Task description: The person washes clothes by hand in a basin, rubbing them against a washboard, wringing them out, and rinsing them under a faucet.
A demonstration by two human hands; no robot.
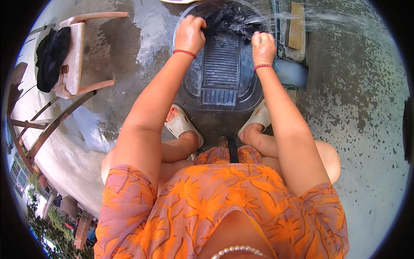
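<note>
Wet black cloth (231,21) is stretched and blurred between my two hands, above the far part of a dark plastic washtub (223,108). My left hand (190,36), with a red band at the wrist, is closed on the cloth's left end. On the other side, my right hand (263,48), wearing a red bead bracelet, grips its right end. A ridged washboard (221,63) is built into the tub, below the cloth. Streaks of water (310,17) fly off to the right of the cloth. My fingertips are partly hidden by my knuckles.
At left, dark cloth (53,60) hangs over a pale plastic chair (76,60) that has worn legs. Right of the tub are a yellowish block (296,26) and a bluish slab (291,73). The concrete floor (119,42) is wet. My sandals (184,124) flank the tub's near end.
</note>
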